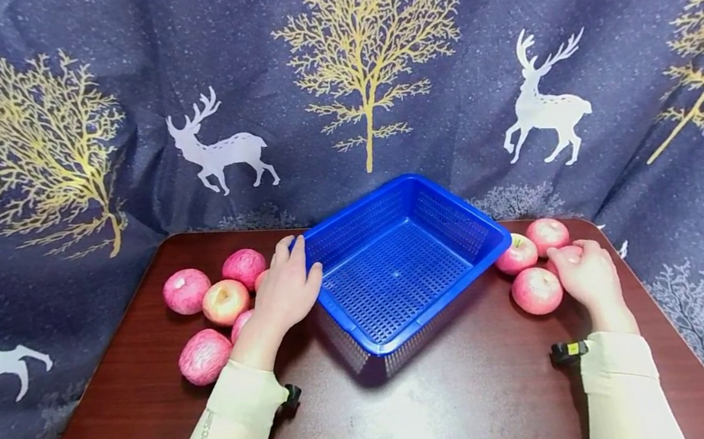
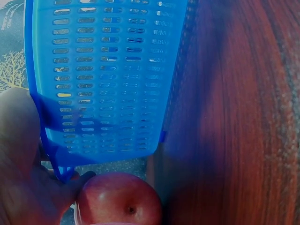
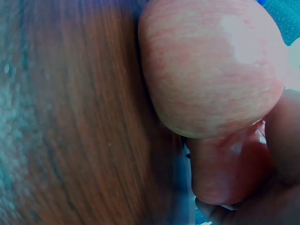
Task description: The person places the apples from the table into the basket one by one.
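Observation:
A blue plastic basket (image 1: 396,274) with perforated walls sits tilted near the table's back edge, its visible floor bare. At its left corner my left hand (image 1: 282,285) grips the rim; the left wrist view shows the thumb and fingers around that corner, with a red apple (image 2: 117,199) close by. On the right side, my right hand (image 1: 591,280) holds a pinkish apple (image 3: 229,171), partly covered by the fingers. Another apple (image 3: 211,65) lies right against it in the right wrist view. Two more apples, including one (image 1: 547,236) behind, sit beside the basket's right corner.
Several red and yellowish apples (image 1: 226,303) lie on the left of the dark wooden table (image 1: 480,400), some partly hidden by the left hand and forearm. A dark cloth (image 1: 268,55) with deer and trees hangs behind the table and along its sides.

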